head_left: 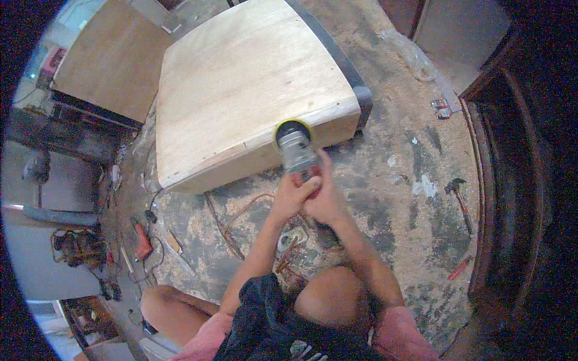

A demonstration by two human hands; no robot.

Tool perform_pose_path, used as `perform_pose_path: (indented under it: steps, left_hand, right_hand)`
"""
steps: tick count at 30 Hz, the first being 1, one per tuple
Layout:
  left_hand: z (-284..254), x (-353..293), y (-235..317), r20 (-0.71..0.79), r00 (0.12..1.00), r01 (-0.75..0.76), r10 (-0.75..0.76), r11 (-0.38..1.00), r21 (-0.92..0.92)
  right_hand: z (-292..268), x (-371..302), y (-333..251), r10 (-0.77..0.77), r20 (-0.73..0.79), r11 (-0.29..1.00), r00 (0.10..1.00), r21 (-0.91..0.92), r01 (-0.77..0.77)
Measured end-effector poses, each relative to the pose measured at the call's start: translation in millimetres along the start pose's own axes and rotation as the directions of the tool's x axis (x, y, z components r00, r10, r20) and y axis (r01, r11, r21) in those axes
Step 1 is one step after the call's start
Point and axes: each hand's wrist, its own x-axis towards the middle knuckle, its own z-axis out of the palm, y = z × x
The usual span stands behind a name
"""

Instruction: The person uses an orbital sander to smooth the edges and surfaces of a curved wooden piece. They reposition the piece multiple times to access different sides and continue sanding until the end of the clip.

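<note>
Both of my hands are wrapped round the red-and-grey body of an angle grinder (297, 153). My left hand (290, 197) grips its rear from the left, thumb across the top. My right hand (325, 201) closes round it from the right and is slightly blurred. A round disc with a yellow rim (277, 135) at the grinder's head meets the near edge of a large pale wooden box (247, 84). Whether the disc is spinning cannot be made out. The box's broad top is bare wood with small dark marks along the near edge.
A second wooden panel (114, 57) stands at the far left. On the dusty floor (385, 240) lie a hammer (459, 201), a red-handled tool (459, 268), an orange power tool (143, 243) and a cable (220, 222). Dark wooden furniture (506, 198) borders the right.
</note>
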Motion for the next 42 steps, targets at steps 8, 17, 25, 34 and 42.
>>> perform_pose_path:
  steps: [8, 17, 25, 34, 42]
  left_hand:
    - [98, 66, 16, 0.108, 0.987, -0.140, 0.122, 0.974, 0.179]
    - [-6, -24, 0, -0.101, 0.993, 0.055, -0.053, 0.998, 0.022]
    - [-43, -58, 4, -0.180, 0.982, 0.063, -0.064, 0.998, -0.014]
    - [13, -2, 25, 0.102, 0.993, 0.058, -0.059, 0.998, 0.011]
    - [44, 17, 20, 0.077, 0.997, 0.005, -0.015, 0.992, 0.128]
  right_hand:
    - [-83, 1, 17, -0.033, -0.316, 0.999, 0.948, -0.013, 0.031]
    - [11, -18, -17, 0.039, 0.089, 0.999, 0.995, -0.024, -0.037]
    - [52, -28, -28, 0.114, 0.146, 0.993, 0.983, -0.052, -0.107]
    - [-5, -24, -21, 0.130, -0.114, 0.991, 0.985, -0.002, -0.131]
    - [-26, -22, -3, 0.061, -0.201, 0.998, 0.978, -0.002, -0.062]
